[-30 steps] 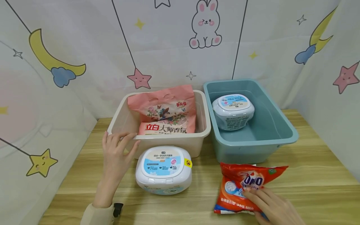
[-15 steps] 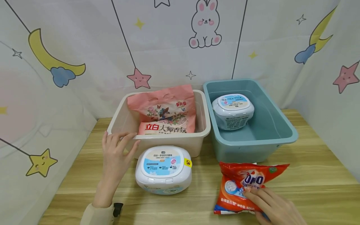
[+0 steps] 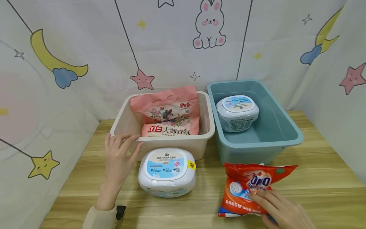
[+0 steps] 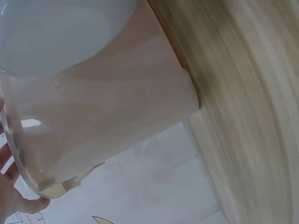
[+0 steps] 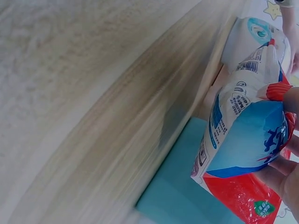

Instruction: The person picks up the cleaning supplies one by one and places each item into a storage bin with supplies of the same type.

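Observation:
My right hand [image 3: 281, 206] grips a red laundry powder bag [image 3: 238, 194] marked OMO, in front of the teal basin [image 3: 257, 154]. In the right wrist view the bag's back [image 5: 243, 135] faces the camera, held above the wood, with thumb and fingers pinching it. My left hand [image 3: 118, 156] holds the front left rim of the cream basin [image 3: 204, 144], its fingers bent over the edge. Inside that basin leans a pink laundry bag [image 3: 171, 114]. A white lidded laundry-capsule tub [image 3: 167, 173] stands before it, right of my left hand.
A second white tub [image 3: 237, 113] sits toward the left inside the teal basin. Both basins stand side by side on the wood-grain table [image 3: 323, 190], against a white printed curtain [image 3: 171, 47].
The red bag and my right hand have risen slightly and shifted a little right. My left hand keeps its place on the cream rim.

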Demonstrator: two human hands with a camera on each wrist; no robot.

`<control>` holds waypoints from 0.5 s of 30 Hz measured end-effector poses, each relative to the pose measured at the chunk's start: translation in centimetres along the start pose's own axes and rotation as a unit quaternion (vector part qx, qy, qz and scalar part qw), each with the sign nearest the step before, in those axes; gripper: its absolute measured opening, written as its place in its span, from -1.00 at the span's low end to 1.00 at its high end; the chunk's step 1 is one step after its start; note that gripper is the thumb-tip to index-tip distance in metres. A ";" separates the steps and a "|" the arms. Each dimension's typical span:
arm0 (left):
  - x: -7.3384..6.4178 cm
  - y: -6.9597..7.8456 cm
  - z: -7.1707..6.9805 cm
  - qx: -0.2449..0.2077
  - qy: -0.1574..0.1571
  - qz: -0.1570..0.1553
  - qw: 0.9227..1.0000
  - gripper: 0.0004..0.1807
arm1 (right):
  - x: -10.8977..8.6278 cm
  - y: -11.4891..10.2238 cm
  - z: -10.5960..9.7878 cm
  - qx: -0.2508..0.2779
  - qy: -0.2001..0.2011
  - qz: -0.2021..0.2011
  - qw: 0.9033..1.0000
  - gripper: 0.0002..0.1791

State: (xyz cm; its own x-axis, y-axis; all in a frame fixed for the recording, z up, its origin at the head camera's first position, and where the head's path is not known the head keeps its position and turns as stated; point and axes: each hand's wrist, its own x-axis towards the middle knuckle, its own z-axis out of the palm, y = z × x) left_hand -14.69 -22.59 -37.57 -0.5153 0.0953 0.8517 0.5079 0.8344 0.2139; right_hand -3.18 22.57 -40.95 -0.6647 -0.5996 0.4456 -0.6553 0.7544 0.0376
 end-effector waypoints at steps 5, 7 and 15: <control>0.1 0.1 0.0 0.002 -0.002 -0.002 1.000 -0.74 | 0.3 -0.2 -0.5 -0.003 0.016 -0.001 1.000 -0.33; 0.1 0.1 0.0 0.002 -0.003 -0.003 1.000 -0.74 | 0.4 -0.2 -0.8 0.000 0.017 -0.002 1.000 -0.33; 0.0 0.1 0.0 0.003 -0.003 -0.010 1.000 -0.72 | 0.9 -0.1 -1.7 -0.008 0.030 -0.017 0.999 -0.33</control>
State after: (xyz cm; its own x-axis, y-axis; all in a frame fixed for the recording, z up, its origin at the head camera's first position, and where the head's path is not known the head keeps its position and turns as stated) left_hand -14.61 -22.51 -37.56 -0.5294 0.0825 0.8443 0.4932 0.8397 0.2272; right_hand -3.11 22.37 -39.00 -0.6192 -0.6082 0.4966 -0.6711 0.7383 0.0673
